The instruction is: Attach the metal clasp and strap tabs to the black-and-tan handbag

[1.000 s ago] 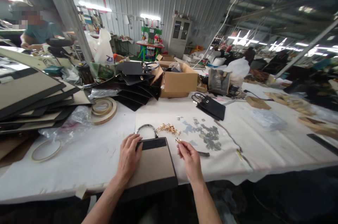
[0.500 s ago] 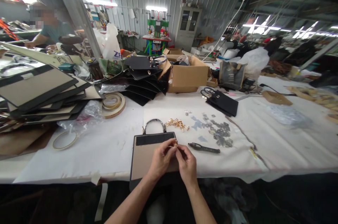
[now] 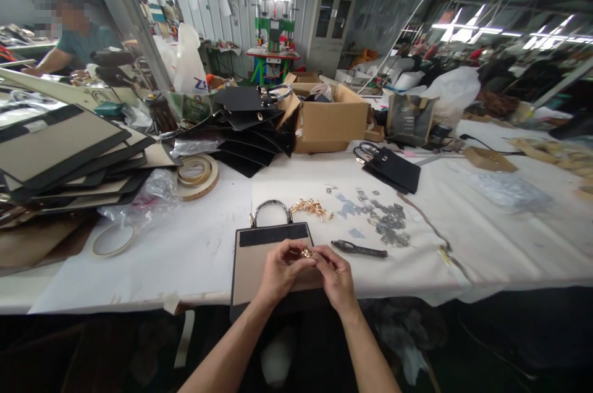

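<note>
Head view: I see the left hand [image 3: 280, 270] and right hand [image 3: 335, 272] meeting above the beige-and-black bag [image 3: 252, 272], both pinched nearly closed on a small gold fitting [image 3: 307, 253]. The bag lies at the near edge of the table [image 3: 194, 257]; loose gold pieces [image 3: 311, 209] lie beside its handle [image 3: 271, 202], and a black tool [image 3: 360, 249] rests to the right.

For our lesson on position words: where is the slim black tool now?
In the head view, the slim black tool lies on the white-covered table, right of the beige-and-black bag, between the right hand and the scattered grey pieces.
</note>
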A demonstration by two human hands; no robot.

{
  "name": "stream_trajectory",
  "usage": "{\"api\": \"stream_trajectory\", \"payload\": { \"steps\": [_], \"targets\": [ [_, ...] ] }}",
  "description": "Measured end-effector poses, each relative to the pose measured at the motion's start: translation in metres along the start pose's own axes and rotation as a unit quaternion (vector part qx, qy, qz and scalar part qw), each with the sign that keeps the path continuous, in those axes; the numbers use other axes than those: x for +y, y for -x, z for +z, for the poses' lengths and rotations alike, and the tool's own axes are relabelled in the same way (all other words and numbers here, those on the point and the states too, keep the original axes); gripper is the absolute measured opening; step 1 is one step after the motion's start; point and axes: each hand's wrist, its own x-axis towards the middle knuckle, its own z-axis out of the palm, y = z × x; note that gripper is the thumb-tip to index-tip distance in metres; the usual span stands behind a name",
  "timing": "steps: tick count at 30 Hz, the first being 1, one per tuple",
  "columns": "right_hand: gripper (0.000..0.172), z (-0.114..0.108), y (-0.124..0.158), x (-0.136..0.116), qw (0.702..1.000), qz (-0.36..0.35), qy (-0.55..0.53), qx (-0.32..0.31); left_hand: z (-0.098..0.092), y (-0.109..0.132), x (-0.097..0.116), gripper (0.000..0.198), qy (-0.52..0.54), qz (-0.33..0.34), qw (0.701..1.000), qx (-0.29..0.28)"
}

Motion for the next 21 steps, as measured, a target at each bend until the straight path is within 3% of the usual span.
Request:
{"api": "stream_trajectory", "payload": {
  "steps": [11,21],
  "targets": [
    [0.025,0.007,0.004,-0.013,0.998,-0.022,0.059,0.014,-0.001,-0.001,0.007,0.032,0.055,0.006,0.998,-0.033],
    [0.029,0.010,0.007,-0.017,0.995,-0.009,0.093,0.043,-0.001,0.000,0.004,0.026,-0.008,0.050,0.998,-0.032]
  ]
}}
